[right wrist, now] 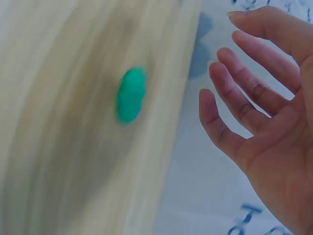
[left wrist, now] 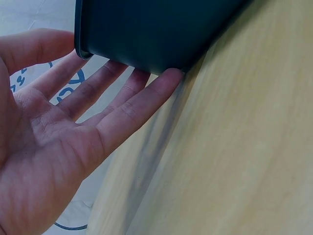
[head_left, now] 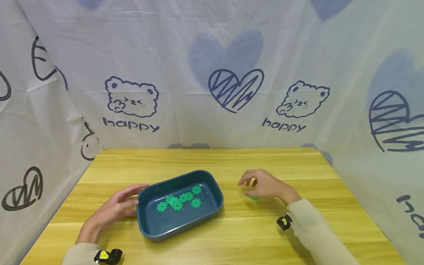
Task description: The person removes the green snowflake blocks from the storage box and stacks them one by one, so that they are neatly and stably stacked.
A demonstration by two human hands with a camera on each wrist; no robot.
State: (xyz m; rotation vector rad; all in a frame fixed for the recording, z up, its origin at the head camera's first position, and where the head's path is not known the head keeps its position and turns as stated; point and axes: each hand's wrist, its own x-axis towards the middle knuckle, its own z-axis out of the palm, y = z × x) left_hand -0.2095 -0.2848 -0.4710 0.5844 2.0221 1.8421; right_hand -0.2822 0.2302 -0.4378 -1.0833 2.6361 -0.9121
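A dark blue rectangular bin (head_left: 180, 231) sits on the table, with several green notched discs (head_left: 177, 205) spread over its floor. My left hand (head_left: 114, 208) touches the bin's left end; in the left wrist view, its fairly straight fingers (left wrist: 129, 107) lie against the bin wall (left wrist: 146, 34) and the thumb tip meets the rim. To the right of the bin, my right hand (head_left: 265, 183) hovers over the table with loosely bent fingers and holds nothing. Below it lies a green piece (right wrist: 131, 95), mostly hidden by the hand in the head view and blurred in the right wrist view.
The wooden table (head_left: 232, 239) reaches back to a white cloth (head_left: 185, 121) printed with hearts and bears, which hangs behind and on both sides. A small black device (head_left: 284, 222) is worn at the right wrist, and another (head_left: 108, 256) at the left.
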